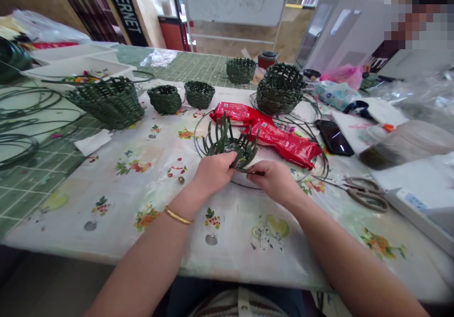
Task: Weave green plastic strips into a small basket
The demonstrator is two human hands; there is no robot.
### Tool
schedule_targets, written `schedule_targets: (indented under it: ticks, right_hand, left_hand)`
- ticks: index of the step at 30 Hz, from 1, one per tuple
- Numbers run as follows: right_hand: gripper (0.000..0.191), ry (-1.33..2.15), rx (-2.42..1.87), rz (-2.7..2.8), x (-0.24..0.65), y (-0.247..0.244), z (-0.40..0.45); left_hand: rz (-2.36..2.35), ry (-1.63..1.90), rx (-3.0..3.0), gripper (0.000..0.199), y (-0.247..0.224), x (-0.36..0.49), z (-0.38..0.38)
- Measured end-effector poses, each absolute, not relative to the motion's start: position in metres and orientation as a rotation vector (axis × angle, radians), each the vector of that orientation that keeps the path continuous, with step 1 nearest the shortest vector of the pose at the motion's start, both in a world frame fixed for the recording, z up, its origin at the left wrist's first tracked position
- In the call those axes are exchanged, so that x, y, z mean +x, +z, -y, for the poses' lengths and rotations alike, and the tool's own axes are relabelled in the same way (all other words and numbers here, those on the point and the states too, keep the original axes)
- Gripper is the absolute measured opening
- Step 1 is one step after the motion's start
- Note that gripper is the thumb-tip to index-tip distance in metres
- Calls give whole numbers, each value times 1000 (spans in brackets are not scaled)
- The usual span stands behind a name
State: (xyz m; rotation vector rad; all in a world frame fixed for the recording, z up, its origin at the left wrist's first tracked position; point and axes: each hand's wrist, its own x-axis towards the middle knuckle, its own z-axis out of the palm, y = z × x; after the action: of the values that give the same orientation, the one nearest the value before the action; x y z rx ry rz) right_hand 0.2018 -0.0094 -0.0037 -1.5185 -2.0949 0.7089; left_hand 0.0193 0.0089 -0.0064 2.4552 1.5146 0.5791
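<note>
Bare forearms reach over the floral-covered desk to a half-woven green strip basket, the left hand clasping its base while the right hand pinches one strip close to the weave.

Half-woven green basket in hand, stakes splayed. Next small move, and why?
Probably snug the green strip against the half-woven basket with the right hand, the left hand steadying it. The right hand pinches that strip at the weave, and the splayed stakes stand unwoven above, so a tight row seems sensible first.
</note>
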Motion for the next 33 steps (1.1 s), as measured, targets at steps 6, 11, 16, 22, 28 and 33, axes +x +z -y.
schedule_targets:
  ticks: [6,11,16,22,28,33]
  right_hand:
    - [30,160,-1686,2271,192,14,25]
    - [52,1254,-1688,1820,191,0,14]
    - [38,1357,-1454,1400,189,-20,4]
    - [33,1129,-1449,1550,185,-20,10]
    - [31,424,-1245,2023,180,-29,19]
    - [32,-110,-1170,2331,185,-32,16]
  left_hand:
    - [-1547,768,2587,17,-17,19,-9]
    - [-1547,937,2424,8,-16,16,-8]
    - [-1587,785,2411,9,-16,18,-6]
    - [-1676,614,2346,17,-12,20,-10]
    - [-1725,589,2294,22,-7,17,-15]
    - [-1713,458,2427,25,-6,17,-15]
